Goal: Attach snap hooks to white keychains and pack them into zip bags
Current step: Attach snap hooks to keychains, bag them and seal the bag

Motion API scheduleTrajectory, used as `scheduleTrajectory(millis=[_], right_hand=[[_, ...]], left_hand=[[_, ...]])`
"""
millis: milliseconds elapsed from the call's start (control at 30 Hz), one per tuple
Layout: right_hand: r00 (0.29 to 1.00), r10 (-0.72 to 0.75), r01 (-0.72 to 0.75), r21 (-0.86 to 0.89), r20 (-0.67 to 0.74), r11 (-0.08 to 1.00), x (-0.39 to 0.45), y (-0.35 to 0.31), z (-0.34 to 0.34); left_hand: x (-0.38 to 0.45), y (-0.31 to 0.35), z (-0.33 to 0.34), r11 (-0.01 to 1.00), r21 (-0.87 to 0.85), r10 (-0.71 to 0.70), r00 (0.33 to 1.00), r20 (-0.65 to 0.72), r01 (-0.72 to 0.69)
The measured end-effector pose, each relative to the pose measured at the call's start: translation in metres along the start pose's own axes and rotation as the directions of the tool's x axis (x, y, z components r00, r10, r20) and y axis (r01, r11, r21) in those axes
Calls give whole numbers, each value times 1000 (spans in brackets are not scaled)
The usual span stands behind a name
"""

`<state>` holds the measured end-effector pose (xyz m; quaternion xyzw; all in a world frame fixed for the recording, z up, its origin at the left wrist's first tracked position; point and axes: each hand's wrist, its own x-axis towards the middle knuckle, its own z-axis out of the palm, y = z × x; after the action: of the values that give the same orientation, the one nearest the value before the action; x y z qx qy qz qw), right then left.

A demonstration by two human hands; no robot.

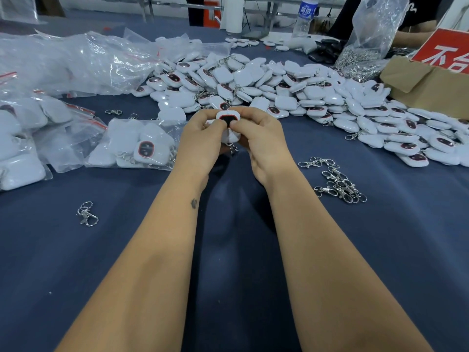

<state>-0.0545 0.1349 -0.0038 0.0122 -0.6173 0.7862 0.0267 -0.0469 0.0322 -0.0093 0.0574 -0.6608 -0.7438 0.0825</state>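
Note:
My left hand [200,143] and my right hand [261,141] meet over the middle of the table and together pinch a white keychain [228,117] with a black, red-rimmed face. More white keychains seem stacked under it between my fingers. A metal snap hook [233,148] dangles below my hands. A small heap of loose snap hooks [340,184] lies to the right of my right wrist. One lone snap hook [86,214] lies at the left. A filled zip bag [134,146] rests just left of my left hand.
A large pile of white keychains [291,90] spreads across the back and right. More filled zip bags [22,138] and clear plastic lie at the left. A cardboard box [426,82], a bag of hooks [365,47] and a water bottle [304,16] stand at the back right.

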Motion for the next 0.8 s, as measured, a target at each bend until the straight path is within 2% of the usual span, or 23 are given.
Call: scheduleTrajectory(millis=[300, 500, 800], right_hand=[[1000, -4, 4, -1, 27, 1000, 1, 1, 1], [997, -20, 33, -201, 70, 979, 2, 6, 4], [999, -34, 40, -170, 43, 985, 1, 6, 1]], left_hand=[[-1, 1, 0, 1000, 17, 26, 999, -24, -25], [-2, 4, -1, 994, -112, -22, 1000, -13, 20], [-4, 6, -1, 994, -109, -19, 999, 29, 22]])
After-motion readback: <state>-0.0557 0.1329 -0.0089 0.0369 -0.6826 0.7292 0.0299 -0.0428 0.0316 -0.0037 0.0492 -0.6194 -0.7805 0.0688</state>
